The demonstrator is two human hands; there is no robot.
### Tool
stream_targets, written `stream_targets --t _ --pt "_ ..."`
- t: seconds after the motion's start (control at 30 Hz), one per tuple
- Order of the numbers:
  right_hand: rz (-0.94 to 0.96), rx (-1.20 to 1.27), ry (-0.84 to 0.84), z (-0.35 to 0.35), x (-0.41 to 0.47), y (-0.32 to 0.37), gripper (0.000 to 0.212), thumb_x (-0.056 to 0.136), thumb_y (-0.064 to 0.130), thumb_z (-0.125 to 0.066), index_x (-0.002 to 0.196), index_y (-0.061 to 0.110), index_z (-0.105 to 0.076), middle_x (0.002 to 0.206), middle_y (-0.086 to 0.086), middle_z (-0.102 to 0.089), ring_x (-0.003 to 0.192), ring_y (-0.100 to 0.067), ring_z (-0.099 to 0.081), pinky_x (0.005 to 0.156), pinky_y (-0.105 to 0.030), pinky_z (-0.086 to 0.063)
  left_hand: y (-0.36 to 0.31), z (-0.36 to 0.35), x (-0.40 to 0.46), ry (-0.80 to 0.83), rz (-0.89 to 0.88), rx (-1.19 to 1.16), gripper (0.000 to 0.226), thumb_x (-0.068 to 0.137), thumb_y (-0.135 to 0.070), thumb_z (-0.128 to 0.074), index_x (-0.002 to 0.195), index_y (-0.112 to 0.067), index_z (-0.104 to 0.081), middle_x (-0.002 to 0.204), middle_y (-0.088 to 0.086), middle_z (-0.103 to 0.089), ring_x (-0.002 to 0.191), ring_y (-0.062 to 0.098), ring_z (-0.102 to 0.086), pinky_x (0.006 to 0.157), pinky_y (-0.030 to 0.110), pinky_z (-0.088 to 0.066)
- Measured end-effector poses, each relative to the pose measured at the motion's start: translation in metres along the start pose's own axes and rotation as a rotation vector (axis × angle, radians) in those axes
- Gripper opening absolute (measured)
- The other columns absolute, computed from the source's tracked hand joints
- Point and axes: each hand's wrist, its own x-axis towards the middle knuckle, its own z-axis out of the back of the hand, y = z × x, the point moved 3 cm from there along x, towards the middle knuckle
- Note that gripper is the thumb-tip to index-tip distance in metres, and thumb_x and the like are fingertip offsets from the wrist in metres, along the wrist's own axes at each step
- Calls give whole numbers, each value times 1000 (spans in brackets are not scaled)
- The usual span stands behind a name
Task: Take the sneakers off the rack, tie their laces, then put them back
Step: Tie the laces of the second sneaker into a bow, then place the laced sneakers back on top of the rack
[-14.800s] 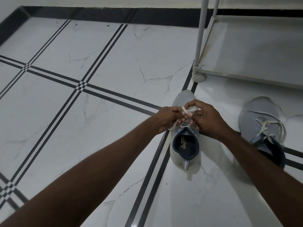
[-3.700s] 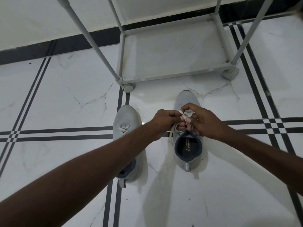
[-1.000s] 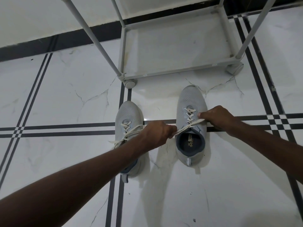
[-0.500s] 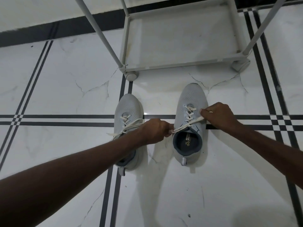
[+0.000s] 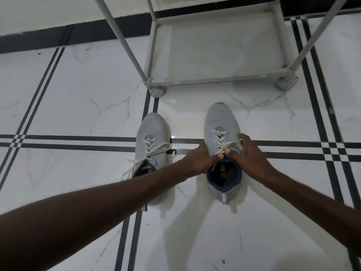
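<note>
1. The left sneaker [image 5: 151, 133] sits on the floor [image 5: 68, 98], its laces [image 5: 150, 151] knotted with the ends trailing left.
2. The left hand [image 5: 199, 160] cups the near left side of the right sneaker [image 5: 221, 122], fingers curled, thumb pressed at the tongue.
3. The right hand [image 5: 246, 155] is spread over its right side, thumb meeting the other beside its bow [image 5: 227, 146].
4. Tying looks finished; next, both sneakers need lifting onto the rack [image 5: 214, 79] just beyond.

The white tiled floor [image 5: 68, 106] (black stripes) bears two grey sneakers [image 5: 151, 132] [image 5: 220, 120] and the rack [image 5: 214, 80].
</note>
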Motion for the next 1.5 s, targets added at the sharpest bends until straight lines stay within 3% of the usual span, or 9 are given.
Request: stream_targets --t 0.13,0.23,0.37,0.5,0.73,0.87,1.07,1.33,1.5 --pt "49 35 77 -9 -7 14 86 79 55 -67 149 20 -30 148 -9 -43 131 -27 -47 107 -43 -42 14 17 -9 -12 32 45 59 88 -46 -65 135 -17 -45 116 6 -68 96 23 -68 82 43 -60" --pt "39 68 96 -14 -17 11 102 59 71 -69 144 25 -34 140 -1 -52 124 -23 -54 103 -46 -48 11 57 -23 -131 -9 347 58 92 -52 -56 138 -17 -48 123 6 -66 101 20 -61 87 31 -48" --pt "7 57 105 -22 -29 -1 88 67 46 -83 139 24 -38 128 3 -59 115 -23 -59 94 -37 -47 25 129 -54 -445 -49 615 68 80 -41 -71 137 -11 -48 130 13 -60 118 31 -57 96 37 -48" --pt "-24 -102 32 -27 -25 1 75 73 30 -81 136 16 -43 126 -9 -63 114 -33 -59 89 -37 -46 85 146 -83 -109 292 261 68 68 -30 -85 122 -20 -45 107 -3 -62 97 9 -60 76 24 -54" --pt "-36 -147 72 -42 -27 17 49 79 16 -68 124 14 -49 103 -5 -61 90 -26 -55 75 -32 -40 104 109 -73 -320 189 221 57 75 -8 -69 128 -18 -50 105 2 -65 93 22 -61 69 21 -47" --pt "-59 -140 83 -28 -41 40 34 80 13 -65 111 13 -50 99 -11 -66 91 -32 -62 73 -37 -46 80 101 -85 -308 168 217 60 60 -26 -62 119 -21 -55 103 0 -69 97 24 -65 80 31 -53" --pt "-41 -76 37 53 -105 121 47 75 22 -61 121 19 -51 102 -3 -67 92 -28 -62 75 -39 -48 -14 120 -153 -293 25 132 67 74 -7 -66 131 -38 -49 95 -10 -68 83 8 -64 62 6 -46" --pt "65 19 -107 208 -220 281 42 85 5 -62 121 23 -51 96 10 -62 88 -10 -59 67 -18 -42 -214 182 -289 -317 -124 140 72 73 -12 -64 133 -48 -47 88 -12 -70 72 0 -61 58 9 -43" --pt "101 46 -171 300 -270 373 52 86 4 -60 134 19 -48 102 5 -62 93 -16 -57 79 -28 -40 -329 216 -353 -346 -157 105 78 72 -15 -63 141 -46 -43 100 -12 -71 78 -5 -62 62 6 -43"
